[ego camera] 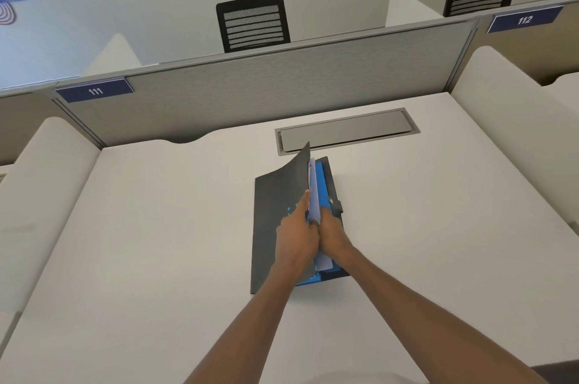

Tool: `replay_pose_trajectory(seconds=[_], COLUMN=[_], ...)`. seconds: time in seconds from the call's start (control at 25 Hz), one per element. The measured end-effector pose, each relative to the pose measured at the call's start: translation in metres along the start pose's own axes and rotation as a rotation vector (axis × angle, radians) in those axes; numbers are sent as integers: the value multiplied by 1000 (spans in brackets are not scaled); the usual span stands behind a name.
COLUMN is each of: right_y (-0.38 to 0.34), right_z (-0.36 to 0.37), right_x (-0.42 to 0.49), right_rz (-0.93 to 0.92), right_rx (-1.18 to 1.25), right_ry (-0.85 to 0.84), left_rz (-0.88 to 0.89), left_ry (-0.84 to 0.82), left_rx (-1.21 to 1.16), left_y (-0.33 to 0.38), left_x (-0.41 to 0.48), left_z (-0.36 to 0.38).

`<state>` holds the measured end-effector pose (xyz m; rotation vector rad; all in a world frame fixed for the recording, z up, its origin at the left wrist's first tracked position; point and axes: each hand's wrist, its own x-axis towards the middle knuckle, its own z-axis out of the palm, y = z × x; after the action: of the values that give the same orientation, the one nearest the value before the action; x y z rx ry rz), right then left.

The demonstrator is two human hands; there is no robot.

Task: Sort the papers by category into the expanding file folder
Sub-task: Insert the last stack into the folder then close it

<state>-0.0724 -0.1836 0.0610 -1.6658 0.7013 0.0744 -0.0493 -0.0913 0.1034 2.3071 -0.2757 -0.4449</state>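
**Both hands in the folder, just short of the hatch**

The expanding file folder point(272, 227) lies on the white desk point(156, 227) immediately on the near side of the grey cable hatch point(344, 128), its far corner almost touching the hatch's frame. Its dark grey cover, thin and flexible, is lifted and bowed over to the left; under it show bright blue pockets and a dark tab with a snap. Pale lavender papers point(315, 195) stand on edge between cover and pockets — how many there are, and what is on them, cannot be made out.

The left hand point(297, 236) holds the free edge of the raised cover, its fingers lying along it and its thumb hidden. The right hand point(332, 233) presses close against the left, fingertips buried among the sheets; whether it pinches one cannot be told. Both forearms run out of the bottom of the view.

The hatch is a flat, brushed-metal lid set flush in the desk. Beyond it stands a grey fabric divider point(266, 86) with blue labels reading 111 point(95, 91) and 112 point(524, 19). Further beyond, two black mesh chair backs point(253, 23) rise above the divider, their seats hidden. Rounded white side screens point(507, 95) flank the hatch left and right.
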Motion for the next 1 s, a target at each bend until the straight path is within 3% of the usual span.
replay_pose_trajectory(seconds=[0.16, 0.44, 0.64, 0.8, 1.0], right_y=[27, 67, 84, 84, 70], right_z=[-19, -47, -63, -65, -64], right_x=[8, -2, -1, 8, 27], right_rz=[-80, 32, 22, 27, -98], right_rx=[-223, -107, -135, -140, -471], right_ry=[90, 69, 111, 263, 325], left_rz=[17, 52, 35, 79, -16], left_ry=[-74, -182, -165, -117, -163], left_rx=[118, 448, 595, 585, 225], left_y=[-2, -9, -7, -10, -36], left_x=[4, 6, 10, 18, 51], left_z=[27, 76, 89, 90, 82])
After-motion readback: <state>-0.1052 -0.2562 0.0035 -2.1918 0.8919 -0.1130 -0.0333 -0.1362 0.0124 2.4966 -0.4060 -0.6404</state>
